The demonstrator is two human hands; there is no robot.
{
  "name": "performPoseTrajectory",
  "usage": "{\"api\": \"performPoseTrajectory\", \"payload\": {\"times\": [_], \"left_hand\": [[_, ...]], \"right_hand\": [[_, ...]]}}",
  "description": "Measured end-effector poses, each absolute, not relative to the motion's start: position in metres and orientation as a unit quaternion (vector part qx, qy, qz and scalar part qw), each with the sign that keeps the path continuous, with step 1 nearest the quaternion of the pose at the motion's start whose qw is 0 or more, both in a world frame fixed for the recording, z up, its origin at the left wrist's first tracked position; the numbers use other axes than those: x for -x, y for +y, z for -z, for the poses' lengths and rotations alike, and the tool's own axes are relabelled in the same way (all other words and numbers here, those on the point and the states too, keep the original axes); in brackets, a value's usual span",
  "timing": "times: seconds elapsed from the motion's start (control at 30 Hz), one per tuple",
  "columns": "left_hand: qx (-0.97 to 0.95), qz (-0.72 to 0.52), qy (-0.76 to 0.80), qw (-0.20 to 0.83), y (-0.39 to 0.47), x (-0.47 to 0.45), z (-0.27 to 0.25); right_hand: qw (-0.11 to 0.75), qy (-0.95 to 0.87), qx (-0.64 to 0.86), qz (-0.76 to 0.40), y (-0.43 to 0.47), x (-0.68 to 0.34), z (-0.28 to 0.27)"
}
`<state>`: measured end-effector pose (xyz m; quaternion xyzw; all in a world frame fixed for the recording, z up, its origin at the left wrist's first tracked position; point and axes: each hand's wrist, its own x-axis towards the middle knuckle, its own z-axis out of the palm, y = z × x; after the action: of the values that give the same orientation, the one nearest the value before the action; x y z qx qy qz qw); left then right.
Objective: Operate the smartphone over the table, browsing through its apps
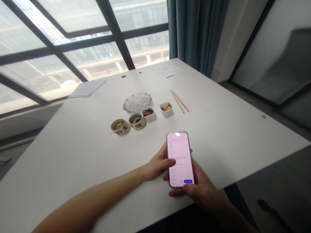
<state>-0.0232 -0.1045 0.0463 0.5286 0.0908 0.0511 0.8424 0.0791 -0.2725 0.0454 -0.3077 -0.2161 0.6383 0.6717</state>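
Observation:
A smartphone [180,152] with a lit, pale pink-white screen is held upright over the near edge of the table. My left hand [157,163] grips its left side, the thumb lying across the screen and the other fingers mostly hidden behind. From the lower right, my right hand [201,186] is closed around the phone, its thumb at the bottom edge near a blue on-screen button. The small text on the screen is too blurred to read. Beyond the phone stand two white square bowls, one on the left [151,118] and one on the right [167,113], both with dry brownish pieces inside.
Two round beige bowls with dark characters, a left one [120,130] and a right one [137,124], hold small pieces. Behind them sits a clear glass dish [137,102]. Wooden chopsticks [179,101] lie to the right. Papers [88,88] rest on the white table [230,129] by the window.

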Motion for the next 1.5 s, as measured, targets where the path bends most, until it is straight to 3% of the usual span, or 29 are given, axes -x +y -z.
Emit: {"api": "performPoseTrajectory", "payload": {"times": [0.3, 1.13, 1.5], "left_hand": [[-0.454, -0.047, 0.077, 0.886, -0.1073, 0.0206, -0.0482], [-0.466, -0.056, 0.106, 0.876, -0.1073, 0.0225, -0.0487], [-0.463, -0.044, 0.1, 0.879, -0.1069, 0.0226, -0.0488]], "right_hand": [[0.682, -0.16, 0.306, -0.645, -0.2693, -0.0753, -0.0436], [0.691, -0.069, 0.295, -0.656, -0.2644, -0.0744, -0.0455], [0.693, -0.121, 0.319, -0.636, -0.2658, -0.0719, -0.0452]]}}
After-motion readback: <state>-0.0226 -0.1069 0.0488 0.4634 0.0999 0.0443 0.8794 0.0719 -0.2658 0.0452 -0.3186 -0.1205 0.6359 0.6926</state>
